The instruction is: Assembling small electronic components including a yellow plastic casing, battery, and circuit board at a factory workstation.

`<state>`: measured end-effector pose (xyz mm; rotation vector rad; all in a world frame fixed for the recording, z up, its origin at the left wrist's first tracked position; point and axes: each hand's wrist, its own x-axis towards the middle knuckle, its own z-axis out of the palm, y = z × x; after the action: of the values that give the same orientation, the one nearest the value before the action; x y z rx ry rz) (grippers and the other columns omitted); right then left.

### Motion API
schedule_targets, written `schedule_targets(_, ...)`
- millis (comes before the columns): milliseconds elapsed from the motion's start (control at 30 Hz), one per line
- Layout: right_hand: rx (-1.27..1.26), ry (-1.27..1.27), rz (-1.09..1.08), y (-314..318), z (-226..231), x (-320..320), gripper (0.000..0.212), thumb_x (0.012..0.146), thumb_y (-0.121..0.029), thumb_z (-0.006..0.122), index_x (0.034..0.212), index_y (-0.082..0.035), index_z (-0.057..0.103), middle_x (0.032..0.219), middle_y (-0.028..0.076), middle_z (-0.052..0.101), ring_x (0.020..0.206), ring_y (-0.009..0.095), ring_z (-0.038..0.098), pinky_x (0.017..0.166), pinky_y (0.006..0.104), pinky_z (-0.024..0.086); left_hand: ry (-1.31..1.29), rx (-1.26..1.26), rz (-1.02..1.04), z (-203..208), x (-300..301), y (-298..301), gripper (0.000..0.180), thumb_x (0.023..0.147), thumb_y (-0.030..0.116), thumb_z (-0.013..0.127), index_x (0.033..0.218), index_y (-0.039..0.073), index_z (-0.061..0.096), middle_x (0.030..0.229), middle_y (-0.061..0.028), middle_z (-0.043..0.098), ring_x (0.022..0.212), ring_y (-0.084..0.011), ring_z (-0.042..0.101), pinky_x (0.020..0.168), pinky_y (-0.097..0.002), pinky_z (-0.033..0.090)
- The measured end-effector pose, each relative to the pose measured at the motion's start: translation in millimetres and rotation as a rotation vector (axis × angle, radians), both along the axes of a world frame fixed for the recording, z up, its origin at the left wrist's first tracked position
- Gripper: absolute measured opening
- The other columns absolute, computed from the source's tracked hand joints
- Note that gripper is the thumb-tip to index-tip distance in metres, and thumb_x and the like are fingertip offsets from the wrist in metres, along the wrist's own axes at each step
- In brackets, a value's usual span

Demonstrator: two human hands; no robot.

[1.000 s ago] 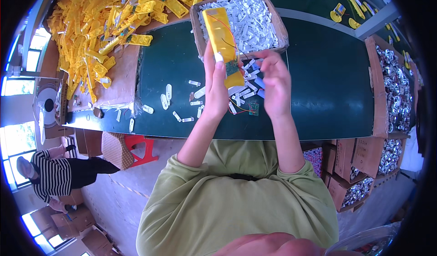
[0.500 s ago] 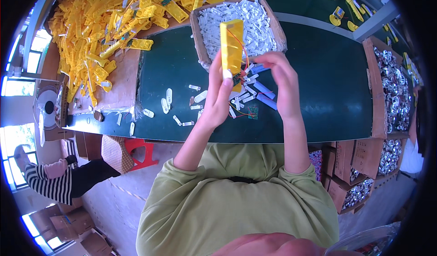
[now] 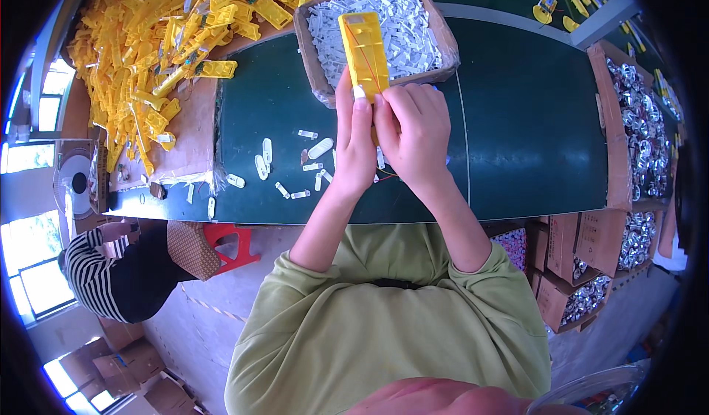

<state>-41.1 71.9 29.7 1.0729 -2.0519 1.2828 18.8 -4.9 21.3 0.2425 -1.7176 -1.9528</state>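
A long yellow plastic casing (image 3: 363,49) stands raised over the table, its open inner side showing. My left hand (image 3: 354,145) is closed round its lower part, with the thumb on the casing's edge. Inside it a thin red wire (image 3: 375,75) runs down to the fingertips of my right hand (image 3: 419,131). Those fingers are pressed together against the casing's lower right edge; what they pinch is hidden. Below my left hand lie small white plastic pieces (image 3: 320,148) on the dark green table (image 3: 532,134). My right hand covers most of what lies beneath it.
A cardboard box (image 3: 449,46) of small white parts stands just beyond my hands. Yellow casings (image 3: 148,60) are heaped at the far left. Boxes of shiny silver parts (image 3: 635,134) line the right side. A person in stripes (image 3: 111,286) is at the left by a red stool (image 3: 230,245).
My right hand has moved left to the casing, its fingers now together on it. The casing has turned, showing more of its inside. The person at the left has bent lower.
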Motion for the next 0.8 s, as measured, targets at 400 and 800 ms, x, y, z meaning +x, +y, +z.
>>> schedule_targets(400,0.025,0.174,-0.093,6,-11,-15,0.013,0.073,-0.006,0.067,0.080,-0.006,0.055,0.070,0.005,0.051,0.064,0.022,0.051,0.063,0.0344,0.038,-0.036,0.480,-0.073,7,-33,-1,0.029,0.097,0.016,0.040,0.125,0.008,0.042,0.104,-0.0045,0.055,0.091,-0.0121,0.055,0.080,-0.0289,0.046)
schedule_targets(800,0.648,-0.154,0.180,102,-53,-16,0.023,0.076,-0.011,0.066,0.095,-0.006,0.054,0.073,0.007,0.057,0.066,0.025,0.059,0.062,0.0368,0.047,-0.075,0.165,-0.156,-1,-22,-25,0.030,0.090,0.015,0.043,0.118,0.002,0.041,0.087,-0.0124,0.059,0.070,-0.0186,0.059,0.063,-0.0323,0.051)
